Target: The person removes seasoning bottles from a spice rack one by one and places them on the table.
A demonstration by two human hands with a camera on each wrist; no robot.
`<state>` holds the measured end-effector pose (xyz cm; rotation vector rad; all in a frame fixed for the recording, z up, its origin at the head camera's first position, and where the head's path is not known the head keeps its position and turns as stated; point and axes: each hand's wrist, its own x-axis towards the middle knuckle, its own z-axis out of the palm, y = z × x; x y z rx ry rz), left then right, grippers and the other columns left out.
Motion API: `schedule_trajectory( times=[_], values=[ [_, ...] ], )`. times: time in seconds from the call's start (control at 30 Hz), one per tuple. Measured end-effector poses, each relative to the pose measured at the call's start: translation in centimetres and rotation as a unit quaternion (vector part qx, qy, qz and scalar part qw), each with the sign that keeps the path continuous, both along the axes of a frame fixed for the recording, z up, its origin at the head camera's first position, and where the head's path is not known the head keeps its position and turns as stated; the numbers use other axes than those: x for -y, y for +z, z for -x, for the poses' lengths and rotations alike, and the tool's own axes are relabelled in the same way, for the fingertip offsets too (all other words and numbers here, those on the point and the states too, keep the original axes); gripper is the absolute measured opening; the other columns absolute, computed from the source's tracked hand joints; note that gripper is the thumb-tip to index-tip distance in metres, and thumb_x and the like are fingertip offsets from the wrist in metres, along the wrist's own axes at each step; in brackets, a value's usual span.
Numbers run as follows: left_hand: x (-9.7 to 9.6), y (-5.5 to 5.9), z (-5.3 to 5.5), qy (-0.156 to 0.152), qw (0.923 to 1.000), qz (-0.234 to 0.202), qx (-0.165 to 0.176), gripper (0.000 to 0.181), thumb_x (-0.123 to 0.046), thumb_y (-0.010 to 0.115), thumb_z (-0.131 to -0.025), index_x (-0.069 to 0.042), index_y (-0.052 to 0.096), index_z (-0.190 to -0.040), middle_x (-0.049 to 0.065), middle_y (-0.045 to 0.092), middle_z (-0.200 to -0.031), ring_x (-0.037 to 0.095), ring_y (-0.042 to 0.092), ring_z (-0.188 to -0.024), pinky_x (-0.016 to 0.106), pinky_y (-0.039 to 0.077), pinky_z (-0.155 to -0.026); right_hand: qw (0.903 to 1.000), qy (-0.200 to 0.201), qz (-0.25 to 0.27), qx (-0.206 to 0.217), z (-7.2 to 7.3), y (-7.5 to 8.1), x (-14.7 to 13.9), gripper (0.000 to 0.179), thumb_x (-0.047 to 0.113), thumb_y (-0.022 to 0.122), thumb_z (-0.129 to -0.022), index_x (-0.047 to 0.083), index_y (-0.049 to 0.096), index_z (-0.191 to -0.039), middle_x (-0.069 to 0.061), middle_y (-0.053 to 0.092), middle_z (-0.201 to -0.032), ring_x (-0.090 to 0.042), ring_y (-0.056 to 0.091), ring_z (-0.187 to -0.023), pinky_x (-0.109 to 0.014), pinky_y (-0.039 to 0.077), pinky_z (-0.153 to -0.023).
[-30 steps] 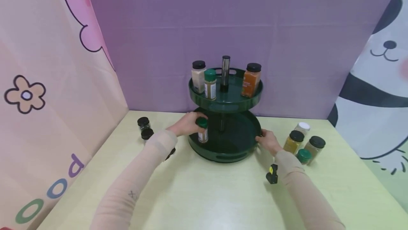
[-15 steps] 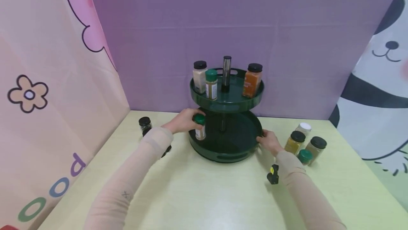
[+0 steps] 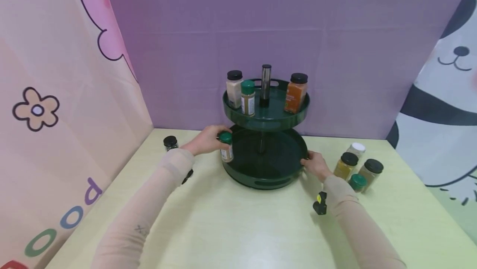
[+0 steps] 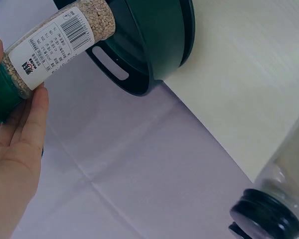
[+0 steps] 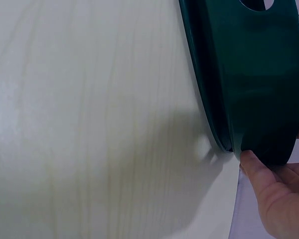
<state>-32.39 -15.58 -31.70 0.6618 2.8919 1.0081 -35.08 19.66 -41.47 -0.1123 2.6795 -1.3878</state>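
My left hand [image 3: 208,139] grips a small spice jar [image 3: 227,153] by its green cap, at the left side of the lower tier. The left wrist view shows the jar [image 4: 55,45] full of pale seeds, with a white barcode label; thumb and fingers are round the cap [image 4: 5,92]. A dark green two-tier turntable [image 3: 264,184] stands on the table. At the right side of its lower tray, my right hand [image 3: 316,165] holds the rim. In the right wrist view its thumb [image 5: 256,169] lies against the tray's outer wall [image 5: 259,84].
The upper tier [image 3: 266,124] bears a pale jar [image 3: 234,90], a green-capped jar [image 3: 248,101] and an orange jar [image 3: 294,97]. Several jars, one a yellow jar [image 3: 343,168], stand right of the turntable. A black-capped jar [image 3: 170,142] stands at left, partly behind my left sleeve.
My left hand has moved left with the green-capped spice jar, from inside the lower tray to its left rim. My right hand stays on the rim.
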Motion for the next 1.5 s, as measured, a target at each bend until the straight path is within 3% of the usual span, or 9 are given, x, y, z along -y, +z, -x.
schedule_trajectory(
  times=[0.17, 0.57, 0.83, 1.13, 1.5],
  values=[
    [0.5, -0.1, 0.0, -0.001, 1.0000, -0.003, -0.008, 0.047, -0.012, 0.072, -0.076, -0.003, 0.056, -0.120, 0.014, 0.059, -0.114, 0.023, 0.058, -0.094, 0.034, 0.050, -0.081, 1.0000, -0.002, -0.005, 0.000, 0.0, 0.0, 0.0, 0.053, 0.004, 0.042, -0.090, -0.017, 0.025, -0.136, -0.035, 0.034, -0.136, -0.043, 0.033, -0.128, -0.048, 0.030, -0.106],
    [1.9, -0.4, 0.1, 0.018, 0.9994, 0.004, 0.029, 0.049, -0.013, 0.069, -0.079, -0.004, 0.053, -0.125, 0.014, 0.057, -0.119, 0.023, 0.057, -0.098, 0.034, 0.050, -0.083, 0.9997, -0.007, -0.024, -0.004, 0.3, -0.1, -0.3, 0.053, 0.005, 0.043, -0.089, -0.016, 0.027, -0.135, -0.034, 0.035, -0.136, -0.043, 0.032, -0.128, -0.049, 0.030, -0.106],
    [3.6, -0.8, 0.1, 0.036, 0.9990, 0.007, 0.024, 0.048, -0.012, 0.068, -0.080, -0.002, 0.053, -0.124, 0.018, 0.057, -0.117, 0.025, 0.058, -0.097, 0.036, 0.050, -0.083, 0.9998, -0.005, -0.021, 0.001, 0.3, 0.0, -0.2, 0.054, 0.006, 0.042, -0.090, -0.015, 0.025, -0.137, -0.033, 0.034, -0.137, -0.042, 0.033, -0.129, -0.048, 0.031, -0.105],
    [5.4, -1.7, 0.7, 0.064, 0.9972, 0.006, 0.037, 0.049, -0.011, 0.067, -0.080, 0.002, 0.051, -0.124, 0.020, 0.055, -0.120, 0.030, 0.057, -0.103, 0.041, 0.048, -0.088, 0.9999, -0.003, -0.015, -0.005, 0.2, 0.0, -0.1, 0.053, 0.006, 0.042, -0.090, -0.015, 0.025, -0.136, -0.034, 0.034, -0.136, -0.042, 0.034, -0.128, -0.048, 0.032, -0.105],
    [6.2, -2.5, 1.4, 0.095, 0.9937, 0.018, 0.057, 0.045, -0.009, 0.067, -0.079, 0.004, 0.052, -0.119, 0.022, 0.057, -0.116, 0.031, 0.058, -0.102, 0.042, 0.048, -0.088, 1.0000, -0.001, -0.008, 0.003, 0.0, 0.2, 0.0, 0.054, 0.006, 0.042, -0.091, -0.015, 0.023, -0.137, -0.033, 0.033, -0.138, -0.043, 0.033, -0.129, -0.048, 0.032, -0.105]
  ],
)
